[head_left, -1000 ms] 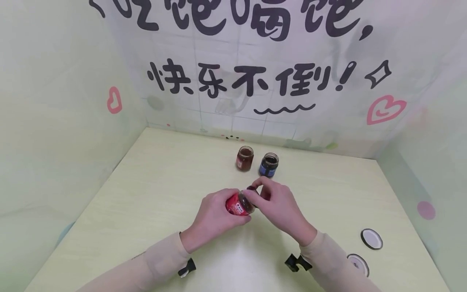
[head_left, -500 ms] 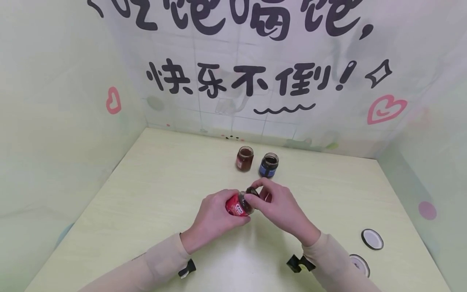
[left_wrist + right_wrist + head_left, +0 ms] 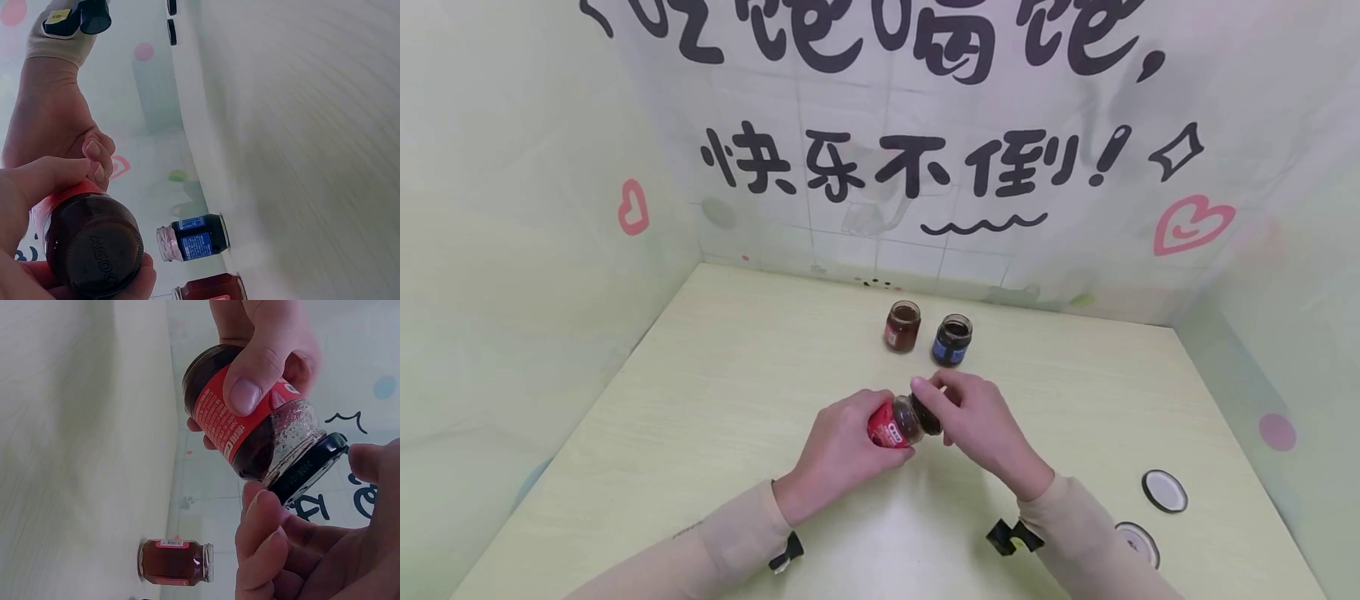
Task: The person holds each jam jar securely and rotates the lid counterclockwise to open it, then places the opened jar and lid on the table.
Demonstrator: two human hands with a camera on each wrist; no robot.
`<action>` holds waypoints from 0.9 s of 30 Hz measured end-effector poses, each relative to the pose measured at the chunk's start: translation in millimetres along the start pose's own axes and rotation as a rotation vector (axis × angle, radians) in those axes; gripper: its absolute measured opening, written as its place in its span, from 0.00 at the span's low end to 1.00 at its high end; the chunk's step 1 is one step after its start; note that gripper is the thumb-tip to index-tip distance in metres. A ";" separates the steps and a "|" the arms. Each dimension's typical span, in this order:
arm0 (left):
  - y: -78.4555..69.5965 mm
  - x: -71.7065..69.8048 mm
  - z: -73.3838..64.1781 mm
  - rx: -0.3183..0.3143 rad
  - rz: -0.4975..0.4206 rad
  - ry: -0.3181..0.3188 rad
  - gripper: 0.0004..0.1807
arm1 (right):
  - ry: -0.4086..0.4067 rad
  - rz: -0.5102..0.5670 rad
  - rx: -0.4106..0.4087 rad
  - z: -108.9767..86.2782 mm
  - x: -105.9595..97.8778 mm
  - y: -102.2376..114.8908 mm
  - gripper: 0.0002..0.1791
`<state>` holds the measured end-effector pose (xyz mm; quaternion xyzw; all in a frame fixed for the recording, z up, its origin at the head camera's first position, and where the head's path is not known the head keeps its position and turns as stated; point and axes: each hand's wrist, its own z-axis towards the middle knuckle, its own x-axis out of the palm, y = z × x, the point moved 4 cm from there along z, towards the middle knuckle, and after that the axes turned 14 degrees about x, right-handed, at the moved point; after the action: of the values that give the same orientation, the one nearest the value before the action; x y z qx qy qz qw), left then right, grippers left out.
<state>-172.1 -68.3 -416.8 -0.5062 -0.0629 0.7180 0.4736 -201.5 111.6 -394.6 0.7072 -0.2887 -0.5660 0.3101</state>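
My left hand [image 3: 838, 442] grips a red-labelled glass jar [image 3: 886, 427] of dark contents, tilted on its side above the table. In the left wrist view the jar's dark base [image 3: 97, 250] faces the camera. With thumb and fingers my right hand [image 3: 988, 429] pinches a black lid [image 3: 928, 414] by its edge. The right wrist view has this lid [image 3: 310, 467] against the jar's mouth, roughly square to it; whether its thread is engaged I cannot tell. Part of the label lies hidden under the left thumb.
Behind the hands stand two lidless jars, one reddish-brown [image 3: 902, 327] and one dark with a blue label [image 3: 952, 344]. To the right, two lids [image 3: 1164, 491] [image 3: 1138, 545] lie with pale insides up, one partly behind the right sleeve. Printed walls enclose the table [image 3: 722, 358].
The lid has turned from a slant at the jar's far edge to lie across its mouth. My right thumb has moved up to the lid's upper edge. My left hand has barely moved.
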 end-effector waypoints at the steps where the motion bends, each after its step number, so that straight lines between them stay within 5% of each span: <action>1: -0.2 0.3 -0.2 0.006 0.006 0.001 0.27 | -0.003 0.000 0.007 0.2 0.6 -0.1 0.24; 27: 3.6 2.7 -1.4 -0.025 0.004 0.008 0.29 | 0.086 0.110 0.039 -3.8 -0.5 -5.5 0.16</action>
<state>-173.3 -68.8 -421.3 -0.5150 -0.0690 0.7162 0.4660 -197.6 115.9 -397.9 0.7199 -0.3244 -0.5114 0.3390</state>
